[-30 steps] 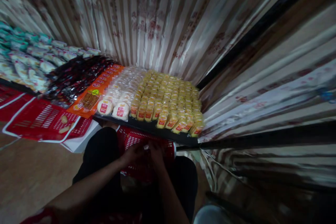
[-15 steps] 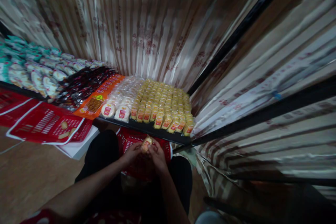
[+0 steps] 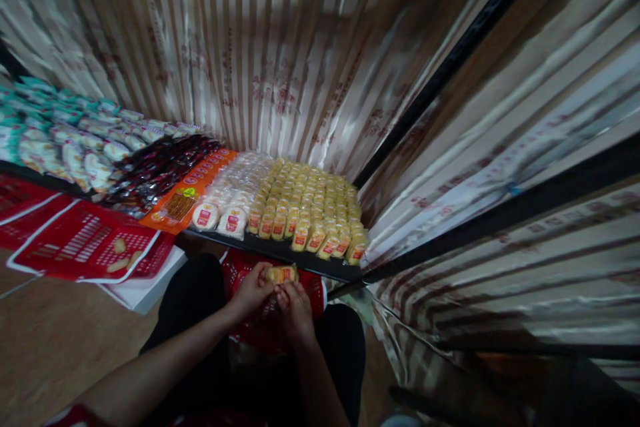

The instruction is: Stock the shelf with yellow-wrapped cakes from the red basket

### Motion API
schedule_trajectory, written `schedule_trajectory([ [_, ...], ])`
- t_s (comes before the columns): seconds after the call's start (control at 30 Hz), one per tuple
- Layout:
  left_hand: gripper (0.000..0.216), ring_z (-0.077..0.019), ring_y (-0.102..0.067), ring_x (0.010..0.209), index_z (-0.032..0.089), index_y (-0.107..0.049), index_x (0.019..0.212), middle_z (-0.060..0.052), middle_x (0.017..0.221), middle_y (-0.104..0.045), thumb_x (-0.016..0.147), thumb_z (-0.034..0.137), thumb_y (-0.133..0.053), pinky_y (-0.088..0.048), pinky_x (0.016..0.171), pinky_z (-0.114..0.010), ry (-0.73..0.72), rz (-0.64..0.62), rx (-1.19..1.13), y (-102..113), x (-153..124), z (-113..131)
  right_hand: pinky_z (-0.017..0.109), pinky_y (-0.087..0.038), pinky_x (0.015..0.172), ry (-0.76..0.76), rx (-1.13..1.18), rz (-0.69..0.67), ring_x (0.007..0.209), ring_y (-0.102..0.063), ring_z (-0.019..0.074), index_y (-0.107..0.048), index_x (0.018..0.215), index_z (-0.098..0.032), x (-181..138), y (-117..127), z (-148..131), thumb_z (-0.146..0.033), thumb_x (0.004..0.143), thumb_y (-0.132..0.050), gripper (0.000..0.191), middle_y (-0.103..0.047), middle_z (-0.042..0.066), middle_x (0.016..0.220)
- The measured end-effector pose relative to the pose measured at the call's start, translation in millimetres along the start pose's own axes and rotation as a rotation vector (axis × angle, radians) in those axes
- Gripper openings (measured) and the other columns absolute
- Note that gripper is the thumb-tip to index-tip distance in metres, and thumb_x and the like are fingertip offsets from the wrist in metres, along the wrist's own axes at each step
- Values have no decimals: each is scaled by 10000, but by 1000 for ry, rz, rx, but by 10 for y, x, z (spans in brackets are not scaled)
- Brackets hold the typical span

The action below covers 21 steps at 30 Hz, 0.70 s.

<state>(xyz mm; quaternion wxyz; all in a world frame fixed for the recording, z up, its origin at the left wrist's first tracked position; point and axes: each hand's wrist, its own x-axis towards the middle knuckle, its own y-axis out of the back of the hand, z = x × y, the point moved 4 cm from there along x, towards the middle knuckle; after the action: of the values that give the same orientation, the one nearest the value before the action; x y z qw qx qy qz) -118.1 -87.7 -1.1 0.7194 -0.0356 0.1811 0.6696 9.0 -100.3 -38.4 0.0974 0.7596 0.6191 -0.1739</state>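
Observation:
A small yellow wrapped snack packet (image 3: pixel 282 273) is held between both hands over a red plastic basket (image 3: pixel 243 265) on my lap. My left hand (image 3: pixel 253 291) grips its left end, fingers closed. My right hand (image 3: pixel 295 305) pinches it from below on the right. Just beyond lies a black shelf (image 3: pixel 280 251) covered with rows of the same yellow packets (image 3: pixel 313 203), beside white round packets (image 3: pixel 234 195) with red labels.
Further left on the shelf lie orange packets (image 3: pixel 184 197), dark red packets (image 3: pixel 163 163) and green-white packets (image 3: pixel 65 140). A red basket (image 3: pixel 85 247) with a few snacks sits on a white box at the left. Striped curtains hang behind and to the right. Wooden floor below left.
Both hands have come up a little out of the basket with the yellow packet, which now lies flat between them. The view has shifted slightly.

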Motion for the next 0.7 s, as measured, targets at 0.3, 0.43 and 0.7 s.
schedule_trajectory([
  [0.3,444,-182,-548,1003,200,-532,1191,-52,1103,-578,755,138,-477,-404,912,-271,-309,10,542,344,222,623,338,-453,856,422,-520,166,877,-584,187,-498,1195,-160,-93,45,-543,-374,803,-425,452,-534,139,1159],
  [0.43,434,-208,-534,1065,165,-461,1231,-84,1170,-565,797,172,-478,-393,932,-293,-347,7,670,383,381,817,327,-435,891,617,-691,109,976,-540,184,-532,1207,-191,0,-46,-767,-273,853,-353,405,-530,105,1131],
  [0.7,322,-216,-549,1025,124,-524,1123,-109,1101,-571,807,154,-472,-424,894,-300,-472,58,762,355,592,1014,360,-424,906,868,-1024,150,983,-450,192,-524,1254,-258,341,-75,-983,-121,840,-351,470,-468,89,1059],
])
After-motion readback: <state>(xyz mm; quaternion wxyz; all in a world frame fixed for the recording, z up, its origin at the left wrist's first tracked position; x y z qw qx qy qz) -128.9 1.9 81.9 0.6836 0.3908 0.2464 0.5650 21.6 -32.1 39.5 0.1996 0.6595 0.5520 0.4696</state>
